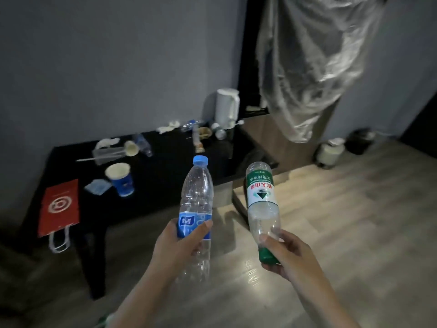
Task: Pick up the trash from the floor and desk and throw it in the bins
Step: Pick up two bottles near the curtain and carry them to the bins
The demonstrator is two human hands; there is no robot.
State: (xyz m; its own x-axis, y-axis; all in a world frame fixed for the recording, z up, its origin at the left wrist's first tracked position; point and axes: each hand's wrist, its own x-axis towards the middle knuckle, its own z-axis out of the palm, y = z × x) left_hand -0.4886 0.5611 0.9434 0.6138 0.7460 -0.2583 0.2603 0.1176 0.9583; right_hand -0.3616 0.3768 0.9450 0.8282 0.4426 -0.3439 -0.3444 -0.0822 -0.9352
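Desk (165, 171) — left hand (179, 242) grips blue bottle (196, 192), right hand (286, 252) green bottle (261, 197).

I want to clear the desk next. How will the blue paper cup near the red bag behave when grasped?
The blue paper cup looks like thin paper, so it is probably light and may crush under a firm grip. It stands upright on the black desk, mouth wider than base, so a sideways push could tip it.

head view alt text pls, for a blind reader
The left hand grips a blue bottle upright, the right hand a green bottle upside down. Behind them a black desk holds cups and other litter; two bins stand on the floor at right.
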